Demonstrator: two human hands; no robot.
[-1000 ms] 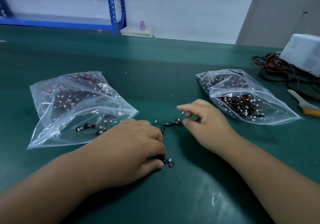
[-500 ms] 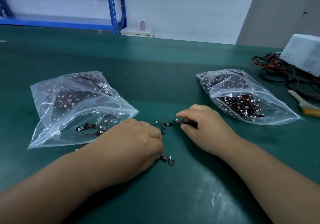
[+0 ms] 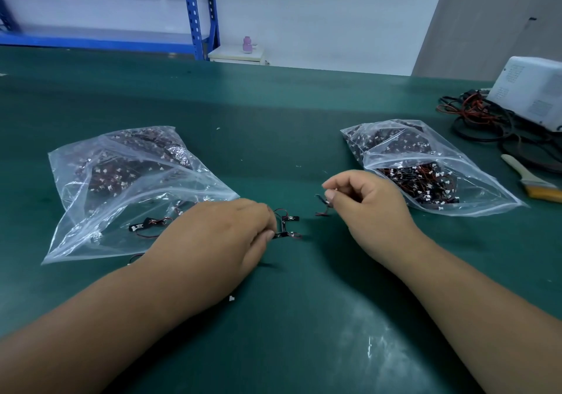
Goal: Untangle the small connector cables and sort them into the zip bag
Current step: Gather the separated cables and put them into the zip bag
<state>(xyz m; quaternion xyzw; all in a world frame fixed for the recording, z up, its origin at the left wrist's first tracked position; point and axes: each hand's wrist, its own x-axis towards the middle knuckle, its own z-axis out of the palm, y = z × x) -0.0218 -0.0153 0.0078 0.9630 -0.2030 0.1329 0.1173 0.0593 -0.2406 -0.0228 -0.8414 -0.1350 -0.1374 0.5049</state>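
Right hand (image 3: 368, 208) pinches one connector cable (image 3: 323, 203) between thumb and forefinger, just above the green mat (image 3: 273, 119). Left hand (image 3: 219, 235), fingers curled, holds the loose tangle (image 3: 287, 226) beside the left zip bag (image 3: 121, 180). Cables judged featherlight, limp and snag-prone; grip at the black connector body, not the thin wires.

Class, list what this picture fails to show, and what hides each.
Head view only:
- Left hand: its own back hides how it grips the loose cables.
- Bagged cables in the left bag: too small, tangled to count.
- White device: cut off by the right edge.
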